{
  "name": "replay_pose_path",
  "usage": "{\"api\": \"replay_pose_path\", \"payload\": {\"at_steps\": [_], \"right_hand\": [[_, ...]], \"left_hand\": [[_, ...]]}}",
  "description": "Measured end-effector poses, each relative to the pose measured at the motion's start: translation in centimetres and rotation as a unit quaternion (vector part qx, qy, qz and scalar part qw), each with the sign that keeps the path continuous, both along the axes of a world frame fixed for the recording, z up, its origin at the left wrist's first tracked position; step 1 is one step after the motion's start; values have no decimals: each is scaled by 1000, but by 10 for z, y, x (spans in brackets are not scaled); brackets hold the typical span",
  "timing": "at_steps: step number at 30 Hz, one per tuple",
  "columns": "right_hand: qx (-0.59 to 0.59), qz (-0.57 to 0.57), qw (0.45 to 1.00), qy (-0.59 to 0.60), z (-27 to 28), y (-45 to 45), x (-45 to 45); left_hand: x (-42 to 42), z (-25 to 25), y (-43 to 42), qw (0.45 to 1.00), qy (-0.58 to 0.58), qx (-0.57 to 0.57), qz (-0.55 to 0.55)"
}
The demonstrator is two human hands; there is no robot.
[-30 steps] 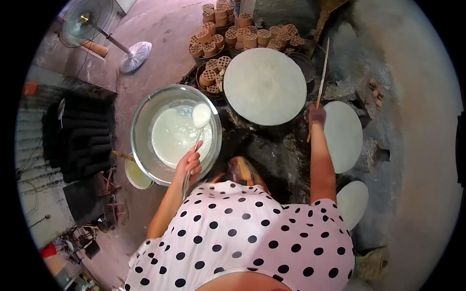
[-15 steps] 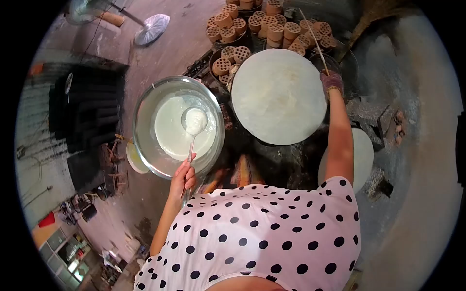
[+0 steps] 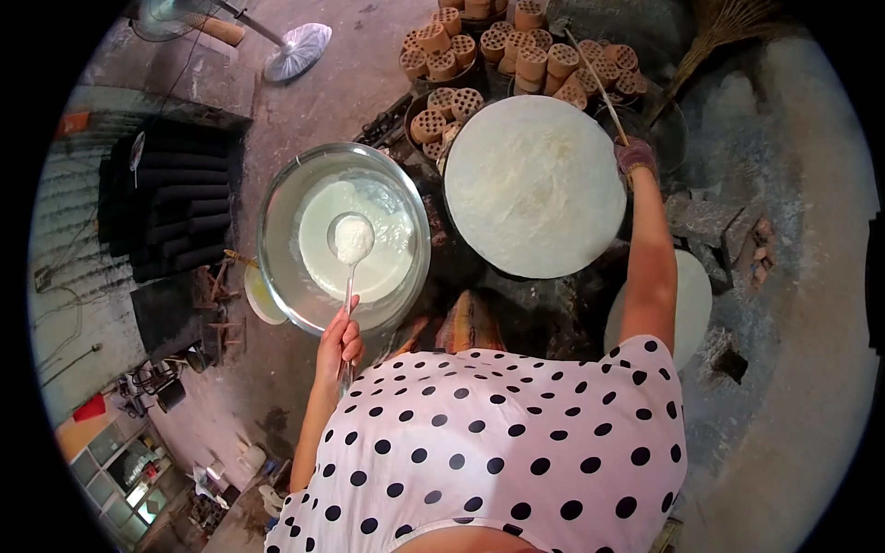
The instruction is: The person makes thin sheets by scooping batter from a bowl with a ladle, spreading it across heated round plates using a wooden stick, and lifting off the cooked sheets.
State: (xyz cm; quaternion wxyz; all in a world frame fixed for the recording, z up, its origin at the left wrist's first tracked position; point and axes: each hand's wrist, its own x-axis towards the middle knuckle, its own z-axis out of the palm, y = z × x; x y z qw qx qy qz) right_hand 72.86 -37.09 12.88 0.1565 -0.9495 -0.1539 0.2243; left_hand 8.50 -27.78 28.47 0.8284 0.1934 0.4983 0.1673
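My left hand is closed round the handle of a metal ladle. White batter fills the ladle's bowl, which is over the white liquid inside a large metal basin. To the right, my right hand, in a dark purplish glove, grips a thin wooden stick that points up and away. That hand is at the right edge of a large round white surface, whose top looks wrinkled and patchy near the middle. Whether the glove touches the rim I cannot tell.
Perforated clay-coloured cylinders are piled behind the round surface. A straw broom leans at the back right. Partly under my right arm is another pale disc. A pale container stands left of the basin, and a fan base farther back.
The ladle has shifted left inside the basin, with batter still in it. The whole view has moved slightly. My right hand stays at the round surface's edge with the stick.
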Motion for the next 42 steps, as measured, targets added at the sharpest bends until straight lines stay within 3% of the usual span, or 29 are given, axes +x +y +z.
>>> {"api": "replay_pose_path", "payload": {"at_steps": [2, 3, 7, 10, 11, 14, 16, 18, 20, 24, 26, 28, 30, 31, 32, 34, 35, 36, 40, 42], "right_hand": [[-43, 41, 998, -28, 13, -1, -1], [8, -20, 1000, -13, 9, -3, 2], [-6, -44, 997, 56, 24, -11, 10], [45, -194, 979, 47, 39, -28, -1], [48, -204, 978, 3, 32, -39, -6], [-23, -191, 981, 34, -36, -95, -3], [-5, -124, 992, -5, -56, -117, -25], [75, -245, 954, 154, 23, -97, -82], [112, -304, 932, 161, 32, -95, -92], [130, -273, 946, 119, 53, -98, -106], [243, -298, 917, 102, 63, -108, -126], [284, -290, 909, 90, 46, -124, -147], [197, -225, 951, 72, 50, -127, -189], [133, -35, 983, -122, 25, -139, -208], [60, 157, 937, -307, -1, -151, -226], [215, 142, 945, -199, 1, -141, -278], [137, 182, 956, -182, -14, -131, -295], [57, 221, 960, -163, -25, -123, -311], [98, 289, 928, -216, 32, -62, -361], [9, 333, 925, -183, 31, -45, -363]], "left_hand": [[0, 2, -1, 1000, 5, 3, -3], [0, 2, -3, 1000, 6, 7, -6], [5, 2, -2, 1000, 15, -4, -3], [8, 3, -4, 999, 49, -8, -8], [9, 2, -4, 999, 44, -4, -6], [8, -3, -4, 999, 32, -6, -7], [5, -9, -3, 1000, 24, -9, -8], [3, -13, 0, 999, 24, -24, -13], [2, -15, 2, 999, 12, -26, -22], [8, -14, 6, 999, -5, -14, -49], [11, -13, 6, 999, -18, -8, -45], [9, -12, 7, 996, -61, -46, -37], [12, -1, 10, 993, -77, -93, 12], [11, 4, 10, 976, -134, -152, 86], [7, 9, 10, 946, -190, -208, 159], [-13, 16, 5, 937, -239, -192, 167], [-24, 19, 1, 991, -124, -12, 42], [-32, 21, -2, 982, 1, 166, -86], [-28, 15, -3, 982, 53, 153, -99], [-30, 2, -1, 992, 0, 106, -63]]}}
